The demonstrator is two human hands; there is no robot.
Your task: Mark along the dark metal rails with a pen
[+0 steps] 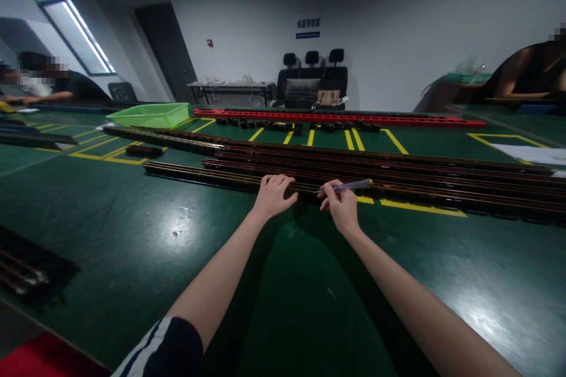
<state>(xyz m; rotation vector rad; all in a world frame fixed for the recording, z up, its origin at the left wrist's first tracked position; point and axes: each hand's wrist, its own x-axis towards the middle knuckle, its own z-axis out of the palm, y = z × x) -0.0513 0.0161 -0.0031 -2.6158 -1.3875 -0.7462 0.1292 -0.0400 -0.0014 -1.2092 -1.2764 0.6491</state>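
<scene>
While the right hand (342,206) pinches a slim, clear pen-like tool (351,186) at mid-frame, the left hand (273,195), its grip spread, lies over the nearest long strip (198,176), black with thin coppery lines. The tool's tip is hard to make out. Around them stretches a green, yellow-lined table (132,203); beyond stands a pale wall (247,23). The right edge crops a person (524,76).

left sleeve (181,346): short, dark navy, white-striped | both forearms (223,268): bare | both hands (273,197): bare
</scene>
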